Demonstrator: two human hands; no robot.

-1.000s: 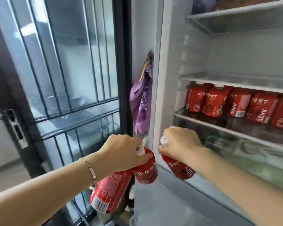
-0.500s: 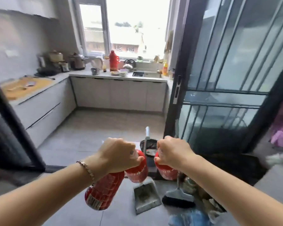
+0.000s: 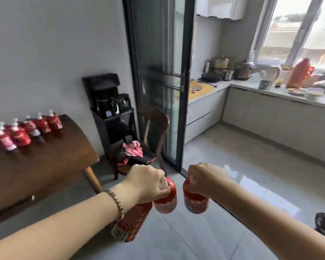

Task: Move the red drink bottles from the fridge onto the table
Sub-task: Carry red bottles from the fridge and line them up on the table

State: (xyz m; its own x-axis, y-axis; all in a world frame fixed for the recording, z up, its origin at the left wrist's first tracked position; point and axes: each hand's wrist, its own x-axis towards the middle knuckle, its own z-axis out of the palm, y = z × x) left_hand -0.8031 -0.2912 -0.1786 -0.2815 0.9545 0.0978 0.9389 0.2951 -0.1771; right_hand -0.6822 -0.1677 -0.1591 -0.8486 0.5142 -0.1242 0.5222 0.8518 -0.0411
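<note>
My left hand grips two red drink bottles by their tops: one hangs straight down, the other slants down under my wrist. My right hand grips the top of a third red bottle, which hangs below the fist. Both hands are held out in front of me over the grey floor. At the left stands the dark wooden table, with several red bottles standing in a row along its far edge. The fridge is out of view.
A black stand with kettles is against the wall beside the table. A wooden chair with pink and dark cloth on its seat stands by the black sliding door frame. The kitchen counter with a red thermos runs along the right.
The view has swung from the fridge, past the kitchen, to the room with the table. Both hands keep their grip on the bottles and carry them along.
</note>
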